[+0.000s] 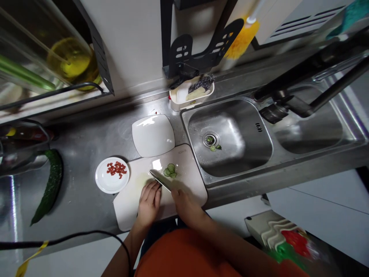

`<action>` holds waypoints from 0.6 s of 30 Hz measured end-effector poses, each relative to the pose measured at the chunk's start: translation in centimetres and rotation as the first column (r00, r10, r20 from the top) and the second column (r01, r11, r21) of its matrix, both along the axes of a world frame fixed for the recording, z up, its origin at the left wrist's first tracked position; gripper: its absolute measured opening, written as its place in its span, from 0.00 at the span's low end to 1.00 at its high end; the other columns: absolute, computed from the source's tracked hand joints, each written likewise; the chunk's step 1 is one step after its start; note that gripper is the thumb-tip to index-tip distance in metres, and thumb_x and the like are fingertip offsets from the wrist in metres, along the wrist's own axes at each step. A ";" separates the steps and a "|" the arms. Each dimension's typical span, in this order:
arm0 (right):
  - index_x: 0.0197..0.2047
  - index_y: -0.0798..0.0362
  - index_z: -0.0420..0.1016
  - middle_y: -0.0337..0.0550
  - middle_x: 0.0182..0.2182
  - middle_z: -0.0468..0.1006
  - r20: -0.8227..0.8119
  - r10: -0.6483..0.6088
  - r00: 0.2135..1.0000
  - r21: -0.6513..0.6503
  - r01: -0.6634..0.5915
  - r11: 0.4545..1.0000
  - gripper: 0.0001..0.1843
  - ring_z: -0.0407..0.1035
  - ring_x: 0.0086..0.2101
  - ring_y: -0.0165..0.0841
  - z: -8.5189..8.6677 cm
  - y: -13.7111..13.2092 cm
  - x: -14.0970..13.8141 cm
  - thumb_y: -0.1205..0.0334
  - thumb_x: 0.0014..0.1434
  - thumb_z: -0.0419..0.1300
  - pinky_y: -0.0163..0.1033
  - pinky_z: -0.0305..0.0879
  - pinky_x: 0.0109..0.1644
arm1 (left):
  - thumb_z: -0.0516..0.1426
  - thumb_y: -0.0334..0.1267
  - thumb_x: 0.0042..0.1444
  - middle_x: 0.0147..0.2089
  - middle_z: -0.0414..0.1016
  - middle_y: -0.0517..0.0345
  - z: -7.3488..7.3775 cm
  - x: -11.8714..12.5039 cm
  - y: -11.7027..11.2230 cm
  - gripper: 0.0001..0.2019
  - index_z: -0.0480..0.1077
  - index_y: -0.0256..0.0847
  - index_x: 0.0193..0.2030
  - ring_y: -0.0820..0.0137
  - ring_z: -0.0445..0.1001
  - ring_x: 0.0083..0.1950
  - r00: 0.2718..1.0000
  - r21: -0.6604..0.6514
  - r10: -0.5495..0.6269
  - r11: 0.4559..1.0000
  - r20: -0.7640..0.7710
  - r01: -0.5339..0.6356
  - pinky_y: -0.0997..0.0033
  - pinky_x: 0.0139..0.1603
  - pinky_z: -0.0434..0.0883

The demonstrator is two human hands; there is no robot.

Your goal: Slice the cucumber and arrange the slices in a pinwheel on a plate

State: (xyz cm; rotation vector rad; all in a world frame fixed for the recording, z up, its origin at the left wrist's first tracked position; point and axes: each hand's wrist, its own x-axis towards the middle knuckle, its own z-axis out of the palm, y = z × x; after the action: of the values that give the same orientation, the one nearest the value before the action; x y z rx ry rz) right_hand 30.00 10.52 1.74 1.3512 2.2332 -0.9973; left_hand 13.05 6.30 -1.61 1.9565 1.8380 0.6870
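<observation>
My right hand (184, 204) is wrapped round the handle of a kitchen knife (160, 179), whose blade points up and left over the white cutting board (190, 169). Close against the blade, my left hand (150, 198) presses a dark green cucumber piece (159, 185) to the board; most of that piece is hidden under my fingers. Several thin cucumber slices (170, 170) lie in a small pile to the right of the blade.
A white square plate (153, 135) touches the board's back edge. Chopped red pieces sit on a small round plate (111, 184) at left. Farther left lies a whole cucumber (49, 184). The sink (245, 146) with its faucet (276, 111) is at right. A black cable (95, 232) crosses lower left.
</observation>
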 end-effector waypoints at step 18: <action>0.49 0.53 0.66 0.47 0.38 0.76 0.076 0.015 0.997 -0.142 -0.004 0.990 0.22 0.73 0.34 0.36 5.4 -1.0 2.7 0.79 0.58 0.43 0.35 0.59 0.31 | 0.52 0.29 0.60 0.47 0.74 0.49 -0.4 -0.2 -0.3 0.11 0.69 0.37 0.49 0.64 0.71 0.53 0.999 0.040 0.000 0.999 -0.042 0.001 0.56 0.57 0.69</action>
State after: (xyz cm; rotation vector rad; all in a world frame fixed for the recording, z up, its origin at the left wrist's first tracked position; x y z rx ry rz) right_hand 32.69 9.50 7.13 1.2942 2.0686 -1.0609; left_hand 12.81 5.98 -2.04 2.0114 1.8622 0.6921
